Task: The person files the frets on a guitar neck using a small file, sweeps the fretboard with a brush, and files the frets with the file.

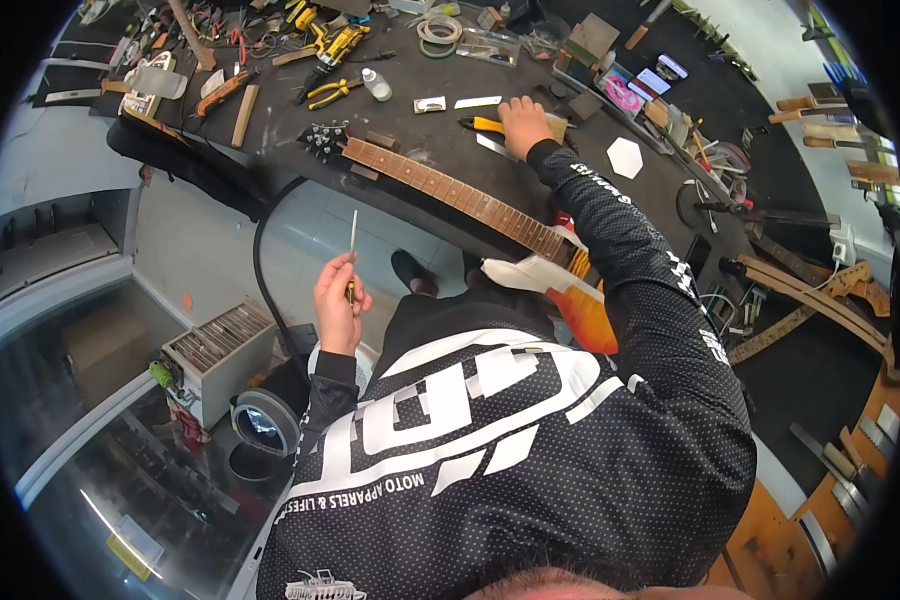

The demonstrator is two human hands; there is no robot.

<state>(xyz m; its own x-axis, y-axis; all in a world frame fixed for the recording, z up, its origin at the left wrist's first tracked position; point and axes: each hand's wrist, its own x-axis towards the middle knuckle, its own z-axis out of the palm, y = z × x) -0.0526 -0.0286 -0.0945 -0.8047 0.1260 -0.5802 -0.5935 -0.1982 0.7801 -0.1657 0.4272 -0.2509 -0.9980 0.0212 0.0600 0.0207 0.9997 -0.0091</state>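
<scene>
My left hand [340,302] is closed around a slim metal tool [354,232] with a yellow-and-black handle, its narrow shaft pointing up over the floor. On the bench, my right hand [525,127] rests palm down with fingers forward and slightly apart. Beside it lie a yellow-and-black handle [487,125] and a piece of wood [558,128]; whatever is under the palm is hidden. An electric guitar lies along the bench edge, its fretted neck [450,190] running to a black headstock [325,140]. Its sunburst body [582,315] is partly covered by my right arm and a white cloth [518,273].
Across the bench are a yellow drill [340,48], yellow pliers [332,92], a small white bottle [376,85], a tape roll [439,34] and a white hexagon [625,157]. A black padded bag [185,165] sits at the left edge. Saws and chisels [840,460] hang at right.
</scene>
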